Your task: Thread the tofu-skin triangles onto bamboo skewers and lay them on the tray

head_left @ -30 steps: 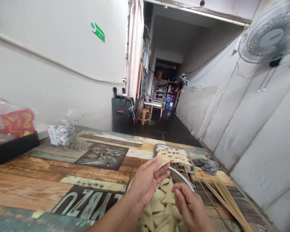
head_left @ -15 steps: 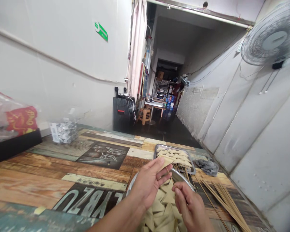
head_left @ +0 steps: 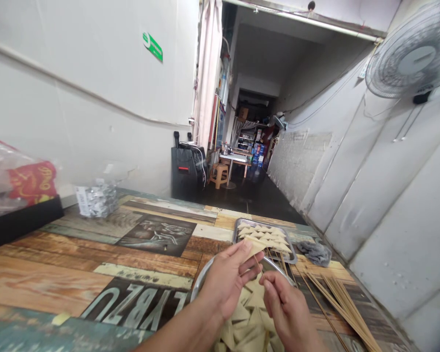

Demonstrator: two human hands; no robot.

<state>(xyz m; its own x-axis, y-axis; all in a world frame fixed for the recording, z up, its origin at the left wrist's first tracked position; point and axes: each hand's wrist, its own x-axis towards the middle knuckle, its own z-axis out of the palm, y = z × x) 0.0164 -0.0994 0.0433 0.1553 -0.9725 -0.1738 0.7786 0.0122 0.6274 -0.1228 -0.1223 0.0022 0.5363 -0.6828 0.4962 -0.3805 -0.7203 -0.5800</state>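
Observation:
My left hand (head_left: 227,276) is closed on a pale, flat triangular piece (head_left: 255,246), pinched under the thumb; it looks like folded tofu skin. Between the fingers of my right hand (head_left: 289,308) is a thin bamboo skewer (head_left: 258,265). The skewer slants up to the triangle; its tip is hidden, so how deep it goes in I cannot tell. Both hands are over a round metal bowl (head_left: 201,275) heaped with similar loose triangles (head_left: 246,320). Just beyond, a metal tray (head_left: 294,258) carries rows of skewered triangles (head_left: 266,235), their sticks pointing towards me.
Loose bamboo skewers (head_left: 346,305) lie on the wood-patterned table (head_left: 150,261) at the right, near a crumpled grey cloth (head_left: 315,253). At the left stand a clear container of silvery packets (head_left: 97,199) and a red-printed plastic bag (head_left: 33,182). A fan (head_left: 416,58) hangs on the right wall.
My right hand has shifted slightly up and left, bringing the skewer nearer the triangle. My left hand has barely moved and keeps its hold.

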